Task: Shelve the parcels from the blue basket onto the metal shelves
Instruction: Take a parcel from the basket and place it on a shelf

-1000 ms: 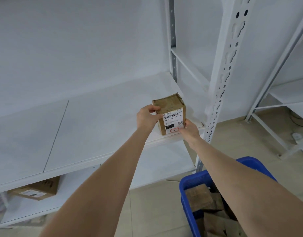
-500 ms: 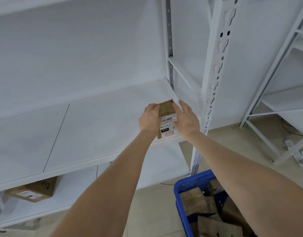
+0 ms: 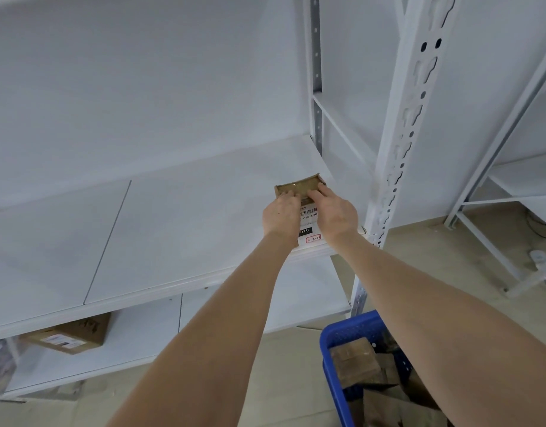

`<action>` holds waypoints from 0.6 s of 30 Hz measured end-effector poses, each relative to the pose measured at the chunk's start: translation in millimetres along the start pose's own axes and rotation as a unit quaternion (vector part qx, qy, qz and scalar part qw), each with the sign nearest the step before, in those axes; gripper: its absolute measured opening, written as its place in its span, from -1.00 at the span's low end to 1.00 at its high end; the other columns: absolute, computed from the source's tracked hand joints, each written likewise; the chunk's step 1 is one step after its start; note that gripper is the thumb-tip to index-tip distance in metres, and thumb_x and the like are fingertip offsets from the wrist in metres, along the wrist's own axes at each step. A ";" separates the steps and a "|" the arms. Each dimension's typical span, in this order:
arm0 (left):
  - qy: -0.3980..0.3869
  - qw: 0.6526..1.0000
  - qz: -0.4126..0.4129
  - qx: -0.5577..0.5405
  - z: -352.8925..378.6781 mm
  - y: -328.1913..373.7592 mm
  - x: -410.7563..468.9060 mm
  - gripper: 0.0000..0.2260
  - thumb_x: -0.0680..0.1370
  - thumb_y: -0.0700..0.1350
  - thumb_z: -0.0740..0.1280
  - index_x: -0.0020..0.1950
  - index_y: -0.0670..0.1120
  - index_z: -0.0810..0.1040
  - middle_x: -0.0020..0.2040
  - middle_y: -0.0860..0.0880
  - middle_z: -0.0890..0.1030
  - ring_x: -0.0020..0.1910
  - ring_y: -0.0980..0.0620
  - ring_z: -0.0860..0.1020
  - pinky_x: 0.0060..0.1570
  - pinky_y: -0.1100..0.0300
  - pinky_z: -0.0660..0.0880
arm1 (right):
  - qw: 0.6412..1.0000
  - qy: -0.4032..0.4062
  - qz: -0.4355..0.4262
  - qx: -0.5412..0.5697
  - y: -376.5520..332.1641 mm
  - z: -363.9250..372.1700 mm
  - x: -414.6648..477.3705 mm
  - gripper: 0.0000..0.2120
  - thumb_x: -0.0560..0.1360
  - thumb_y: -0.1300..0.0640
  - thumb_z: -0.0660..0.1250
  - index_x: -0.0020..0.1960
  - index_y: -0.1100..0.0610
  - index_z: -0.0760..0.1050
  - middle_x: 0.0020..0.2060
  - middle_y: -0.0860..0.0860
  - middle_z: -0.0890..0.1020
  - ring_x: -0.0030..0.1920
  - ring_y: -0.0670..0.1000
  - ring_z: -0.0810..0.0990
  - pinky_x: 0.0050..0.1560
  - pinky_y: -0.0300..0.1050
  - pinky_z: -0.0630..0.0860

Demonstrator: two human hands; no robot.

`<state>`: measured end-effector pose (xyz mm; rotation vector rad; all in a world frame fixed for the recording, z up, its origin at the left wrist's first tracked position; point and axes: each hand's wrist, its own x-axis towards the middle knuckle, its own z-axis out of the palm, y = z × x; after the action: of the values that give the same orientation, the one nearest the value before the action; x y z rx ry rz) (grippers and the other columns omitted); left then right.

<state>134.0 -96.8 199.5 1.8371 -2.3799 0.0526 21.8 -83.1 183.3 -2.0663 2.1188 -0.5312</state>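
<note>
A small brown cardboard parcel [image 3: 299, 187] with a white barcode label stands at the front right corner of the white metal shelf [image 3: 173, 229]. My left hand [image 3: 281, 215] presses on its left side and my right hand [image 3: 336, 212] on its right, with the fingertips of both laid over its top. The label shows between my hands. The blue basket [image 3: 351, 334] sits on the floor at the lower right, holding several brown parcels [image 3: 358, 362].
A slotted white upright post [image 3: 401, 124] rises just right of the parcel. Another cardboard box [image 3: 68, 335] lies on the lower shelf at the left. A second white rack [image 3: 512, 180] stands to the right, with a power strip [image 3: 539, 257] on the floor.
The parcel has gone from the shelf's front edge a little farther onto the shelf. My hands shifted from its sides and bottom to its upper part, fingers over the top.
</note>
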 end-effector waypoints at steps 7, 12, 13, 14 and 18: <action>0.010 1.000 0.001 0.002 0.8 -5.1 17.6 -0.77 0.56 -0.28 0.20 0.18 -0.08 0.48 0.15 -0.04 0.52 0.12 -0.05 0.52 -0.16 0.18 0.36 | 1.000 0.003 0.005 -0.006 -0.8 6.1 19.3 -0.62 0.58 0.27 0.13 0.36 0.05 0.40 0.40 0.05 0.38 0.20 0.17 0.53 0.04 -0.01 0.48; 0.012 1.000 0.010 0.006 3.8 -10.1 31.4 -0.76 0.55 -0.27 0.22 0.19 -0.07 0.48 0.15 -0.02 0.52 0.12 -0.04 0.51 -0.13 0.17 0.37 | 1.000 0.009 0.009 -0.004 -2.0 10.1 31.9 -0.65 0.59 0.23 0.13 0.35 0.05 0.41 0.39 0.05 0.38 0.22 0.15 0.52 0.03 -0.03 0.46; 0.013 1.000 0.011 0.005 4.6 -11.3 34.3 -0.76 0.56 -0.27 0.22 0.19 -0.07 0.48 0.15 -0.02 0.52 0.12 -0.04 0.51 -0.13 0.18 0.37 | 1.000 0.010 0.011 -0.003 -2.2 10.3 34.3 -0.65 0.60 0.23 0.13 0.35 0.05 0.41 0.39 0.05 0.39 0.21 0.16 0.53 0.03 -0.03 0.47; 0.014 1.000 0.012 0.005 5.7 -12.5 37.2 -0.76 0.56 -0.26 0.22 0.20 -0.07 0.48 0.14 -0.02 0.52 0.12 -0.04 0.51 -0.14 0.18 0.36 | 1.000 0.011 0.013 -0.003 -2.5 10.3 36.6 -0.65 0.60 0.22 0.14 0.35 0.05 0.41 0.39 0.05 0.39 0.20 0.16 0.53 0.02 -0.03 0.47; 0.010 1.000 0.012 0.004 8.2 -16.4 48.7 -0.76 0.54 -0.24 0.26 0.19 -0.05 0.47 0.14 -0.01 0.51 0.11 -0.02 0.52 -0.16 0.20 0.36 | 1.000 0.010 0.018 -0.003 -3.9 12.1 45.8 -0.65 0.59 0.22 0.14 0.36 0.05 0.40 0.40 0.05 0.37 0.19 0.17 0.54 0.02 -0.02 0.47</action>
<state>137.1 -148.6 196.6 1.8027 -2.3920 0.0810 27.2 -130.2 180.1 -2.0316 2.1665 -0.5432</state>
